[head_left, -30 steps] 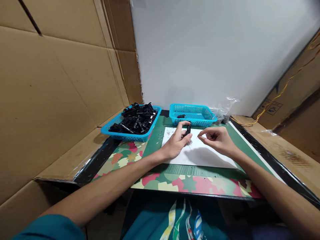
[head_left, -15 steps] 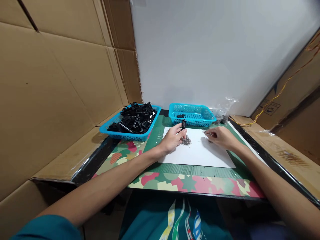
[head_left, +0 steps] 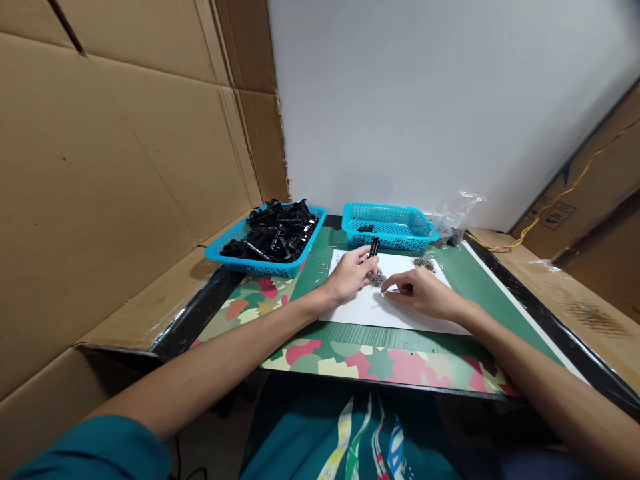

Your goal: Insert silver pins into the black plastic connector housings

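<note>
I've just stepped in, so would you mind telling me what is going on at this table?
A person's left hand holds up a small black part. The right hand is low over the white paper, beside a pile of tiny pieces; whether it grips anything is unclear. Behind, the left basket is heaped with black parts, while the right basket holds very little.

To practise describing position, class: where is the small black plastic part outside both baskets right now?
In the head view, the small black plastic part is upright in the left hand, just in front of the blue plastic basket on the right.
</note>
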Demonstrator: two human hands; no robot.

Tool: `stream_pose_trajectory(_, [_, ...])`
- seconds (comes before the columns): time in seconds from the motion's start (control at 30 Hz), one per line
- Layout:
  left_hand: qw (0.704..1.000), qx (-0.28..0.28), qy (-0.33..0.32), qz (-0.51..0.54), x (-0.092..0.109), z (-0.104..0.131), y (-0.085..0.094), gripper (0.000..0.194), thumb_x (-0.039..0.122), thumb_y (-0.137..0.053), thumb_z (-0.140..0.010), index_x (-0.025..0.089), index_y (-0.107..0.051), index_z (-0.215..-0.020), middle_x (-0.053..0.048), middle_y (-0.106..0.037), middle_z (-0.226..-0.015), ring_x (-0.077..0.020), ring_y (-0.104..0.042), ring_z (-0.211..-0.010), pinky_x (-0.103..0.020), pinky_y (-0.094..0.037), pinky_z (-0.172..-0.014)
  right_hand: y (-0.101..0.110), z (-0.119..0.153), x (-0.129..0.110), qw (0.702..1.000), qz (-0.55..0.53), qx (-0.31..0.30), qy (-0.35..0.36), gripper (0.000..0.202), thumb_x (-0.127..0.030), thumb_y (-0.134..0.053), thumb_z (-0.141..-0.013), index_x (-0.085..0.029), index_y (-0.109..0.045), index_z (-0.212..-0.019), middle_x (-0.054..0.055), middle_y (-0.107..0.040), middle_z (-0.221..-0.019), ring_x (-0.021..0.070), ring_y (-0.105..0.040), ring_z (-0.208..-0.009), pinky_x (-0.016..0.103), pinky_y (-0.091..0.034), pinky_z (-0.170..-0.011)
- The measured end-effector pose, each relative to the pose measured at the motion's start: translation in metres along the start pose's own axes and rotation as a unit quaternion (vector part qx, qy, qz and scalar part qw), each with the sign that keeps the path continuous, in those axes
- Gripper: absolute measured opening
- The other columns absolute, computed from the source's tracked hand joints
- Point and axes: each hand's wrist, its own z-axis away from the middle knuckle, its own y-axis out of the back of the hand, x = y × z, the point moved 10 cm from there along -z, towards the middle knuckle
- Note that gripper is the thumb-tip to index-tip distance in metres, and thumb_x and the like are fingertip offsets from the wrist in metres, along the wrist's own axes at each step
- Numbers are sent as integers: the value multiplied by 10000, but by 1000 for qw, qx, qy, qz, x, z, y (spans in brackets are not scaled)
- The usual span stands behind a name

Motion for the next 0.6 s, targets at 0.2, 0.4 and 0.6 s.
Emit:
stream_pose_trajectory(0.2, [1000, 7, 22, 7, -2, 1, -1, 317, 262, -658, -947, 136, -569, -1224, 46, -581, -738, -48, -374, -479, -220, -256, -479, 5, -3, 11, 999, -8, 31, -10, 285, -330, -602, -966, -167, -830, -1018, -30, -500, -623, 128, -388, -593, 285, -266, -593])
stream_pose_trajectory(0.4, [999, 9, 35, 8, 0, 3, -1, 404, 234, -625, -948, 112, -541, -1323, 58, -576, -706, -48, -358, -461, -215, -265, -479, 1, -7, 15, 998, -21, 48, -28, 263, -375, -665, -946, -166, -825, -945, -33, -519, -619, 123, -398, -594, 284, -258, -580])
stream_pose_trajectory(0.6, [999, 6, 35, 6, 0, 4, -3, 448, 225, -604, -947, 92, -519, -1366, 57, -576, -703, -51, -356, -465, -216, -277, -484, -2, -8, 18, 997, -37, 54, -38, 238, -355, -683, -924, -159, -818, -918, -33, -513, -609, 124, -386, -587, 289, -260, -575])
